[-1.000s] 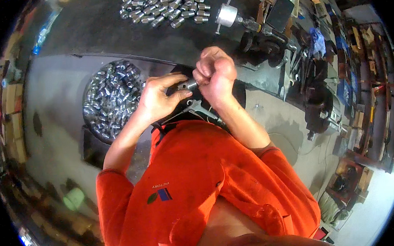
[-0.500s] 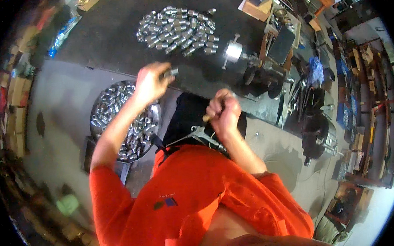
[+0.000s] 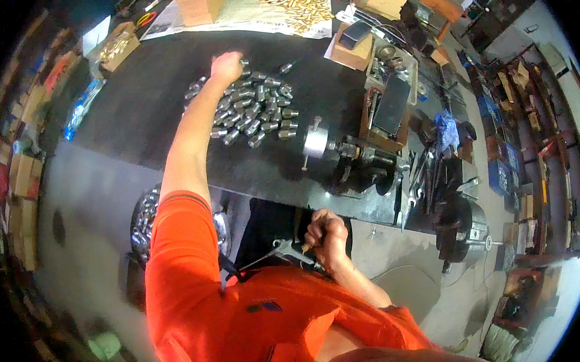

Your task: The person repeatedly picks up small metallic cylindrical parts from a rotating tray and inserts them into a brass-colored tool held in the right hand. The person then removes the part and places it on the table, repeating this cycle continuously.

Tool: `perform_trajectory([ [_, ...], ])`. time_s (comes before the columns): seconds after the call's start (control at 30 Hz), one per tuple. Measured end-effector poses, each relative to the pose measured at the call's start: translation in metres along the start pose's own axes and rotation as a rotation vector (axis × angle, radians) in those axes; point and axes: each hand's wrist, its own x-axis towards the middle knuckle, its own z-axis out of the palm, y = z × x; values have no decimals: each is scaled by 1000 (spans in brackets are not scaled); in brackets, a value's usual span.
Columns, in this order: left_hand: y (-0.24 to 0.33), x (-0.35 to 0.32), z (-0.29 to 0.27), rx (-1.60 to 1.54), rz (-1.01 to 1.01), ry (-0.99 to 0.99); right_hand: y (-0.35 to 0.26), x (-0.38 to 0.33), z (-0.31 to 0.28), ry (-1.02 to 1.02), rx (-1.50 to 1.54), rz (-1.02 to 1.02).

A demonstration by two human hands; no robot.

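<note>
An orange sleeve [image 3: 182, 252] stretches over the black bench top [image 3: 142, 116], where silver-grey metal cylinders [image 3: 253, 111] lie heaped. Brass-yellow parts [image 3: 294, 4] gleam on a pale sheet [image 3: 242, 16]; a blue rag [image 3: 446, 132] lies at the right.

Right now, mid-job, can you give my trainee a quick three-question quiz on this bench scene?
1. True or false: the left hand is stretched out to the pile of small metal cylinders on the dark workbench.
2. What does the right hand grip? A) a brush B) a metal air blow gun C) a hammer
3. Fill in: the tub of metal parts sits below the bench, on the person's ____ side.

Key: 1 true; 2 B; 3 left.
</note>
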Motion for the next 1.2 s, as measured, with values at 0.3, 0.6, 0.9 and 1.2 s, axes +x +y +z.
perform_trajectory([
  [0.3, -28, 22, 12, -99, 118, -26, 2, 13, -5, 11, -3, 35],
  [0.6, -113, -224, -82, -410, 170, 114, 19, 6, 13, -8, -29, 126],
  [0.9, -191, -460, 46, -86, -720, -192, 31, 0, 39, -132, -108, 223],
  [1.2, -176, -444, 60, 214, -637, -391, 38, -7, 40, -115, -136, 221],
])
